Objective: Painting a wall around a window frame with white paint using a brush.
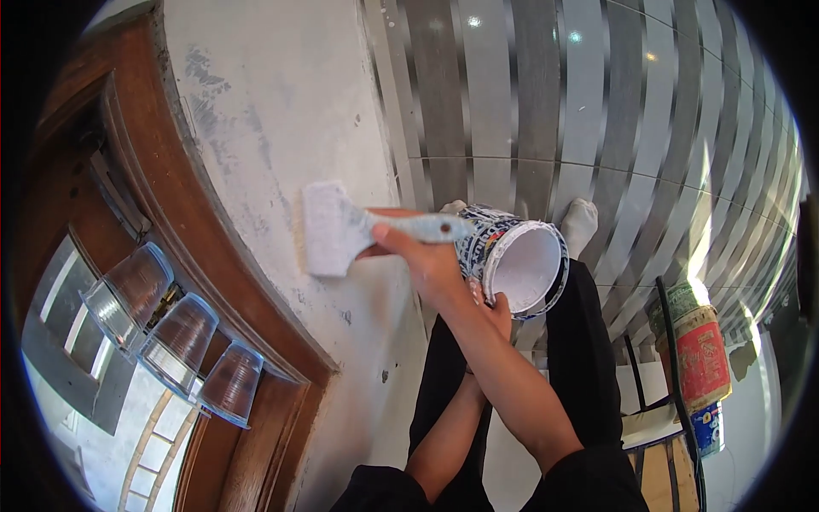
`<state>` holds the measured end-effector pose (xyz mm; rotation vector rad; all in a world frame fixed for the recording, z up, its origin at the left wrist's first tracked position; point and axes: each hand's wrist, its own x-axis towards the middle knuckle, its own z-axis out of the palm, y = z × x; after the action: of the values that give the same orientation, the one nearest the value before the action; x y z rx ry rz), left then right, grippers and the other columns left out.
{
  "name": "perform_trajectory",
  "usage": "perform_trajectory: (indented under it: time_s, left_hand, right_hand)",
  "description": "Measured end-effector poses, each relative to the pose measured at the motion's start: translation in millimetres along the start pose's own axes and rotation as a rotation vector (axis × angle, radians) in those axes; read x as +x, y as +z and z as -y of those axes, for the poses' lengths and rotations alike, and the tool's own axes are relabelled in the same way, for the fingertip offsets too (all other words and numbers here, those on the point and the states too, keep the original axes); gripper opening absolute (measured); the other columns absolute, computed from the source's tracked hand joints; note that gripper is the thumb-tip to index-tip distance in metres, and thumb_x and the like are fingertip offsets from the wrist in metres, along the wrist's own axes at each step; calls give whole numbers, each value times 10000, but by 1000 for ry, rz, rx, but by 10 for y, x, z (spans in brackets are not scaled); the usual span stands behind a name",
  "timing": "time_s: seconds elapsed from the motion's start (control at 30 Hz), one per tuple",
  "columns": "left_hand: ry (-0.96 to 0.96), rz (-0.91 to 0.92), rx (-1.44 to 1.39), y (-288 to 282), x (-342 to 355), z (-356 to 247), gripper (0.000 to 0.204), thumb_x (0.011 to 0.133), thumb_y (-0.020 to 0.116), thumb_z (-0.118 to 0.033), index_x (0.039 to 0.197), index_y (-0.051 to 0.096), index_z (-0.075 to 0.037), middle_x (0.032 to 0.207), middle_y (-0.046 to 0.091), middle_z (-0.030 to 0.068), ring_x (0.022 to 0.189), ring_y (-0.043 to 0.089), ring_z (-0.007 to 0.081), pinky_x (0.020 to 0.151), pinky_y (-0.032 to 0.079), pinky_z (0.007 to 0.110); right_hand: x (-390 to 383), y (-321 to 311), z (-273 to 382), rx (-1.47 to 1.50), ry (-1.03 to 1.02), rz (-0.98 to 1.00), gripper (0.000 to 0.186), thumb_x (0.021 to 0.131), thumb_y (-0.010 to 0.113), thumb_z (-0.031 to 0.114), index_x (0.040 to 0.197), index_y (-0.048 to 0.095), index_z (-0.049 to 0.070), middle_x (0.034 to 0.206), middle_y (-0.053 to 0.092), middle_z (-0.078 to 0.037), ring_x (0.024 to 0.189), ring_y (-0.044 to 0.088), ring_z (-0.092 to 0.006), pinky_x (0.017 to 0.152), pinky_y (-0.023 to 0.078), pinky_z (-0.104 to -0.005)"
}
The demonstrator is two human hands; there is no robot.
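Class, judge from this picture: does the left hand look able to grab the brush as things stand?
Probably not without letting go first: the left hand seems to be holding the bucket, the right hand grips the brush, and the right forearm crosses over the left forearm.

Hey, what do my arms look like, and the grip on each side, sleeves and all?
Your left sleeve and right sleeve are plain black, ending above a bare left forearm and right forearm. Your left grip and right grip are ungloved. I see no rings.
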<state>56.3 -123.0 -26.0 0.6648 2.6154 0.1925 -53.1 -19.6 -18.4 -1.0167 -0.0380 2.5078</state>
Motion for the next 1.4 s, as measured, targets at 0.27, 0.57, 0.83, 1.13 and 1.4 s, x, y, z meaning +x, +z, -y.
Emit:
perform_trajectory:
  time_s: [0.27,0.57,0.83,1.13,1.4]
  left_hand:
    - [-280,387,-297,-175,-97,48,301,825,622,-202,1078,656,-44,866,695,176,802,665,399,681,529,448]
    - [-309,225,-257,-269,114,-142,431,789,685,-116,1095,537,150,822,621,188,703,609,294,666,490,381]
    - [-287,70,-384,-284,114,5,324,789,665,-99,972,524,128,756,586,149,623,546,212,607,467,352]
    - [-255,107,-421,-301,93,-184,244,766,662,-82,831,484,71,700,538,130,568,485,214,544,419,368]
    - [-286,112,-410,-429,97,-201,235,742,677,-84,785,485,45,656,530,121,553,494,220,533,414,372]
  right_hand:
    - [522,-329,258,-267,-101,-148,272,905,662,101,1124,669,-61,957,715,-111,825,689,-167,762,569,-283]
    - [-421,-530,1885,-769,-234,-123,356,870,692,212,1121,692,-41,974,719,-145,855,702,-220,779,559,-310]
    - [-1258,-620,1887,-1338,10,-60,329,844,652,132,1114,684,-55,777,700,-192,720,704,-222,690,540,-334]
    - [-806,-938,1017,-1660,-65,21,276,839,663,108,1072,682,-37,855,682,-251,752,665,-410,737,540,-430]
    - [-726,-1116,792,-1748,-118,102,259,831,655,89,1064,673,-23,852,680,-238,751,650,-415,723,534,-452]
